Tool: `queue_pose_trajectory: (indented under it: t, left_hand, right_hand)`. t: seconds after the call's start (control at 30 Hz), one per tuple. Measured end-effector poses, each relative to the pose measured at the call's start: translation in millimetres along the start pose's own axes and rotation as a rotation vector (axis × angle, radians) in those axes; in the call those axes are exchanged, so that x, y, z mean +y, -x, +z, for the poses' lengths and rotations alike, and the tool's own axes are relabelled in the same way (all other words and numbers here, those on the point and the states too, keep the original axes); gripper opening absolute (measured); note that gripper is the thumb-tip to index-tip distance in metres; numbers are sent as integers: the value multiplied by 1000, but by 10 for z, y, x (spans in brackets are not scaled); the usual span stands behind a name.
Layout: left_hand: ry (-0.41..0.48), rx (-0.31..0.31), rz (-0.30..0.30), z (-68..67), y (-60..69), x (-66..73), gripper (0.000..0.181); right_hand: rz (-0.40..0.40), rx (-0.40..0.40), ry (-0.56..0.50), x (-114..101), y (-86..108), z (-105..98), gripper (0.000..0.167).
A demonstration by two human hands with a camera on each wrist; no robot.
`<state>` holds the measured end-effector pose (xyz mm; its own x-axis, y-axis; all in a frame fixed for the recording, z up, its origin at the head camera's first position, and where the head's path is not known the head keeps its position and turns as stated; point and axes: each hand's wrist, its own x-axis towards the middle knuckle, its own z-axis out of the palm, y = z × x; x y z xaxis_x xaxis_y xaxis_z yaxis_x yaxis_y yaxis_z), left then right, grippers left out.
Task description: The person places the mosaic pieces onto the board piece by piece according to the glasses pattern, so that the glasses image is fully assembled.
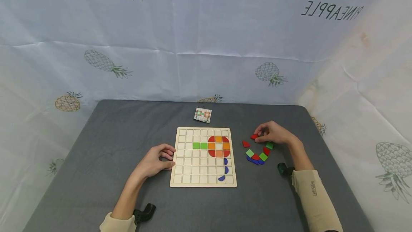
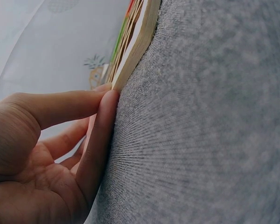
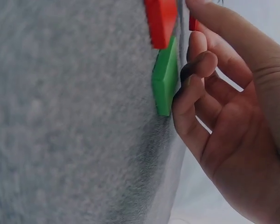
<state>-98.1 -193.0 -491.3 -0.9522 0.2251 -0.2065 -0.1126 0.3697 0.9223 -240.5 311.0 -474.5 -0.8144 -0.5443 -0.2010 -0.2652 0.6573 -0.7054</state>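
At the left edge of the wooden grid board (image 1: 186, 182), my left hand (image 1: 156, 161) pinches the rim between thumb and fingers; the left wrist view shows the same hand (image 2: 60, 149) at the board's corner (image 2: 135, 56). Right of the board, my right hand (image 1: 273, 133) pinches a red piece (image 1: 254, 136) between thumb and index finger. In the right wrist view, that hand (image 3: 238, 102) has its other fingers curled beside a green piece (image 3: 165, 79). On the board lie two green squares (image 1: 200, 145), a ring of red and orange pieces (image 1: 218, 139), and several blue half-rounds (image 1: 226, 170).
Loose red, green (image 1: 250, 153) and blue pieces (image 1: 255, 162) lie in a curve right of the board, with a red one (image 1: 246, 144) nearer to it. A small pattern card (image 1: 203, 115) lies behind the board on the grey table (image 1: 135, 124). A pineapple-print cloth (image 1: 190, 74) hangs behind.
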Motion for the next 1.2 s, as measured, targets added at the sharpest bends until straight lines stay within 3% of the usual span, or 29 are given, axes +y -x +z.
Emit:
queue_pose_trajectory:
  t: [0.4,0.7,0.83,1.2]
  left_hand:
    - [-9,-1,-5,7,-6,12,46]
    - [-12,3,-13,9,-1,8,46]
    - [-11,5,-11,11,-4,5,46]
    - [-7,5,-4,12,-2,-4,46]
  right_hand:
    - [-115,124,1,-303,-51,143,23]
    - [-137,40,9,-797,-337,386,27]
    - [-184,12,37,-1001,-486,501,24]
    - [-240,-66,92,-1374,-865,790,26]
